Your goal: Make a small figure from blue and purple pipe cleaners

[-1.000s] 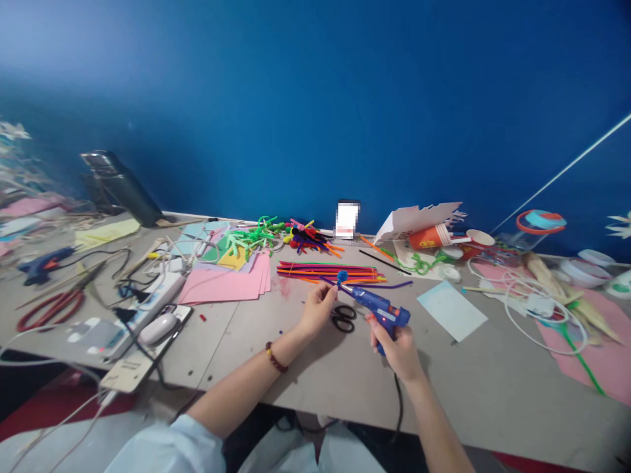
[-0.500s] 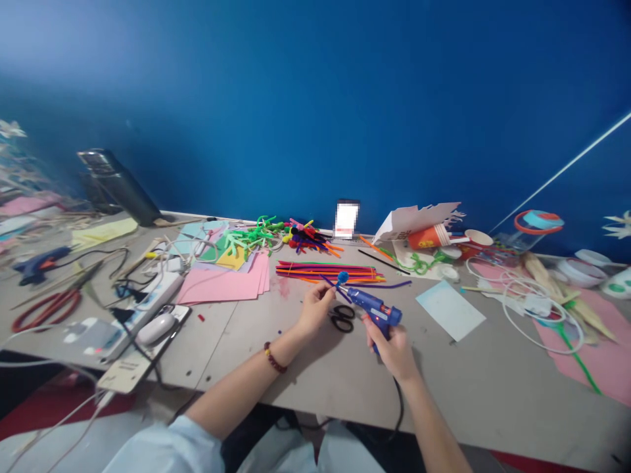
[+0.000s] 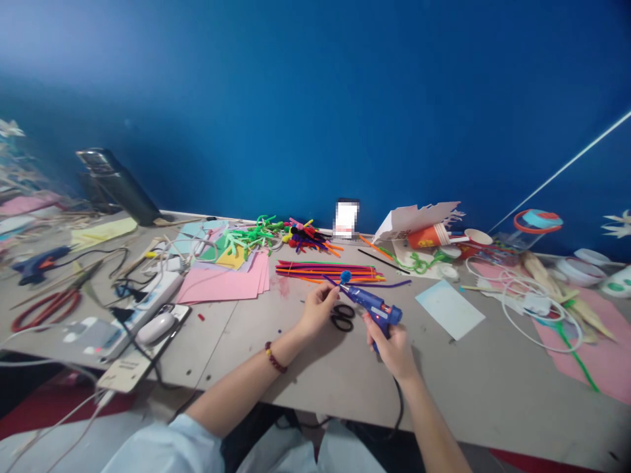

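My right hand [image 3: 389, 340] is wrapped round the handle of a blue glue gun [image 3: 371, 306], whose nozzle points up and left. In a pinch, my left hand [image 3: 319, 306] holds a purple pipe cleaner [image 3: 330, 281] with a small fuzzy blue ball [image 3: 346, 277] by it. The nozzle tip is right at this piece; whether they touch I cannot make out. Black-handled scissors [image 3: 342, 317] lie on the table between my hands, their blades partly hidden by my left hand. Behind the ball rests a bundle of coloured pipe cleaners [image 3: 315, 270].
Pink paper sheets [image 3: 221, 284] and green pipe cleaner shapes [image 3: 251, 238] lie left of centre. Further left are a power strip [image 3: 148, 312], a phone [image 3: 128, 371], red-handled scissors [image 3: 49, 312] and a dark flask [image 3: 121, 187]. To the right sit a pale card [image 3: 449, 310], paper cups [image 3: 430, 236] and a white cable [image 3: 513, 309].
The blue ball and the pipe cleaner in my left hand have shifted slightly to the right. My right hand keeps the glue gun almost still.
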Demonstrator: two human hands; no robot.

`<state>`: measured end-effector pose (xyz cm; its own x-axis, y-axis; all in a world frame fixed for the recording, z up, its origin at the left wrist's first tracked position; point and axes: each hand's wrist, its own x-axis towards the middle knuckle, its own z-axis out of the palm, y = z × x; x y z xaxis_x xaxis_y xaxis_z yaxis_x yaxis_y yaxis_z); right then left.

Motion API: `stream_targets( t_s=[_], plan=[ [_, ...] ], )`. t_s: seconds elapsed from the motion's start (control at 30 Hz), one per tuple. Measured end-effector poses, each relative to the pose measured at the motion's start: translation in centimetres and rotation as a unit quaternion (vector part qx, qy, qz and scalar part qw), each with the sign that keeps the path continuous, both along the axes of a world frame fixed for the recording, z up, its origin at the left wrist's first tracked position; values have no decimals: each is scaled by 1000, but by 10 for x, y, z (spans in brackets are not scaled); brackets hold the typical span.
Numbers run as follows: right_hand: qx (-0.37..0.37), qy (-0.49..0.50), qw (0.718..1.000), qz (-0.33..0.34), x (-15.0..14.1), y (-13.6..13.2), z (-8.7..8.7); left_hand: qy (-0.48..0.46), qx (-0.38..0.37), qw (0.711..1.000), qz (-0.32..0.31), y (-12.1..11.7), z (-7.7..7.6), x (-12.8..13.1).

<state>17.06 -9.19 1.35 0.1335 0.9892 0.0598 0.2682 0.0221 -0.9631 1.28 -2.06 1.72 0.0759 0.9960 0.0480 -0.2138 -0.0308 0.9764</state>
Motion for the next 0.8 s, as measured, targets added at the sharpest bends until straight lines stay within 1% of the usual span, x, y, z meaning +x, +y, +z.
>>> stream_targets(
  t_s=[0.13, 0.3, 0.6, 0.8],
  plan=[
    [-5, -12, 1000, -3, 0, -1, 2, 0, -2, 1000, 5, 0, 0, 1],
    [-7, -20, 1000, -2, 1, -1, 2, 9, 5, 1000, 3, 1, -4, 1],
    [6, -56, 998, -11, 1, -1, -4, 6, -1, 1000, -1, 0, -5, 1],
    [-1, -50, 999, -3, 3, -1, -8, -7, -22, 1000, -10, -1, -7, 2]
  ],
)
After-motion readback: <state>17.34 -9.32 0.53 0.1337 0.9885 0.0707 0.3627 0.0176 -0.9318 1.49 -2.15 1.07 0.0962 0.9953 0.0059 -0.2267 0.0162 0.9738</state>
